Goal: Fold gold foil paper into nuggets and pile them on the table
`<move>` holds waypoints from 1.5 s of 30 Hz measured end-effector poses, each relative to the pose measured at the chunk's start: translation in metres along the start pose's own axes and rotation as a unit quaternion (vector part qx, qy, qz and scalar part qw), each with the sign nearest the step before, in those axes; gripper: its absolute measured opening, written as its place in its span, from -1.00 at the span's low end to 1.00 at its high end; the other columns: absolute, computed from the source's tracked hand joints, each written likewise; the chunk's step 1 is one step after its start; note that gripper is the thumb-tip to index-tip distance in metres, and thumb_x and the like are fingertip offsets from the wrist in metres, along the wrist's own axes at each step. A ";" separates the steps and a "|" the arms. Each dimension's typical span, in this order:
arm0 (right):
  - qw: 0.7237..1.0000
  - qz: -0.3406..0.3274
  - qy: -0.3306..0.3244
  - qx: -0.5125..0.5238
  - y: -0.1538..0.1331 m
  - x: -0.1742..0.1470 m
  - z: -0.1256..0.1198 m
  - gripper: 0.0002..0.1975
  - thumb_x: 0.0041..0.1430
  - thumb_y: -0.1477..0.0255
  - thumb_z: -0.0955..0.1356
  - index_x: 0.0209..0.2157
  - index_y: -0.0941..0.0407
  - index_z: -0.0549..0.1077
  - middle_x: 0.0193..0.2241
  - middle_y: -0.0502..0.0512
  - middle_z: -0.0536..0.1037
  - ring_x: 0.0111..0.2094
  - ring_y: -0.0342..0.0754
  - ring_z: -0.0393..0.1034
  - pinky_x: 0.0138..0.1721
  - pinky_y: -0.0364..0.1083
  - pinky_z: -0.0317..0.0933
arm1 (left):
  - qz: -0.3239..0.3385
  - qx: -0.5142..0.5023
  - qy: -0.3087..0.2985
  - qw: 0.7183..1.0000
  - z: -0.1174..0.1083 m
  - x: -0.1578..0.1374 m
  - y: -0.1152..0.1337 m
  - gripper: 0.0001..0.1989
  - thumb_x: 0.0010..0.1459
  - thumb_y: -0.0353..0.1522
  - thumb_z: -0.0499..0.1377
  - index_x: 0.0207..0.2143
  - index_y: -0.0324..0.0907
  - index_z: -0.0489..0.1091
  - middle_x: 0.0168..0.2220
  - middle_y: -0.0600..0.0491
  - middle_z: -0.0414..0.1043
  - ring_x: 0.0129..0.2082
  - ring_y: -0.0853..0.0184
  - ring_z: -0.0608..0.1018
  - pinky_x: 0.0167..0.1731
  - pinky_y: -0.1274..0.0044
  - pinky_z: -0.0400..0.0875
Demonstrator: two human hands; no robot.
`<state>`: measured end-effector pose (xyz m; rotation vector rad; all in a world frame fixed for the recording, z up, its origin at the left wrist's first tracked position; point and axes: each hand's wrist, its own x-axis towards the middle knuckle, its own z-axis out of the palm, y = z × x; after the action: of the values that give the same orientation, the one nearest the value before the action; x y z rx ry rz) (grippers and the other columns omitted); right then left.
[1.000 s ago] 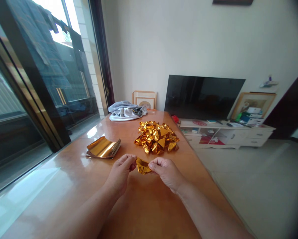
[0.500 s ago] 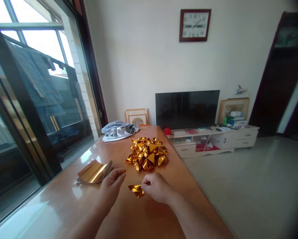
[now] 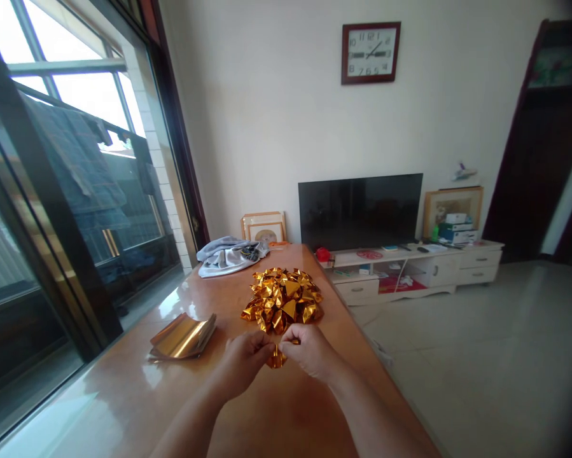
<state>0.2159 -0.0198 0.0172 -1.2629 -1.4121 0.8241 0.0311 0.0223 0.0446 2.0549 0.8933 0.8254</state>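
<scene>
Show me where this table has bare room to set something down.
Bare tabletop lies between the foil stack and the foil pile, and nearer than the stack, beside the left forearm. It's crowded where the left hand and right hand hold a foil piece near the pile, and around the cloth bundle.

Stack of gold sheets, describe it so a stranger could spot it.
Find the brown table. Left of its heap of folded gold pieces lies the stack of gold sheets. Unlike the angular heap, its sheets are smooth, layered and curved.
</scene>
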 end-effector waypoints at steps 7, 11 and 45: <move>0.985 0.023 0.024 0.170 0.004 0.003 -0.002 -0.85 0.05 0.37 0.45 -0.35 0.14 0.49 -0.42 -0.03 0.50 -0.36 -0.11 0.32 -0.30 -0.15 0.19 | -0.005 -0.154 0.023 0.988 0.017 0.001 -0.023 -0.66 0.23 -0.11 0.20 -0.36 -0.22 0.49 -0.38 -0.01 0.52 -0.37 0.30 0.51 -0.30 0.52 0.39; 0.983 0.025 0.009 0.184 0.007 0.003 -0.002 -0.84 0.12 0.33 0.43 -0.35 0.15 0.51 -0.40 -0.01 0.51 -0.33 -0.09 0.34 -0.25 -0.12 0.21 | -0.016 -0.182 0.021 0.983 0.016 -0.003 -0.026 -0.69 0.26 -0.15 0.19 -0.34 -0.23 0.47 -0.40 0.03 0.48 -0.38 0.35 0.46 -0.32 0.54 0.35; 0.983 -0.083 0.161 -0.043 -0.011 -0.008 0.007 -0.89 0.22 0.39 0.35 -0.37 0.09 0.50 -0.40 0.02 0.53 -0.35 -0.07 0.39 -0.28 -0.12 0.26 | -0.117 -0.330 0.070 0.934 0.024 -0.009 -0.006 -0.67 0.15 -0.15 0.30 -0.37 -0.22 0.34 -0.53 0.13 0.39 -0.56 0.48 0.38 -0.51 0.62 0.26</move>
<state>0.2060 -0.0293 0.0242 -1.2594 -1.2793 0.4267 0.0429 0.0089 0.0248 1.2941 0.7784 0.9828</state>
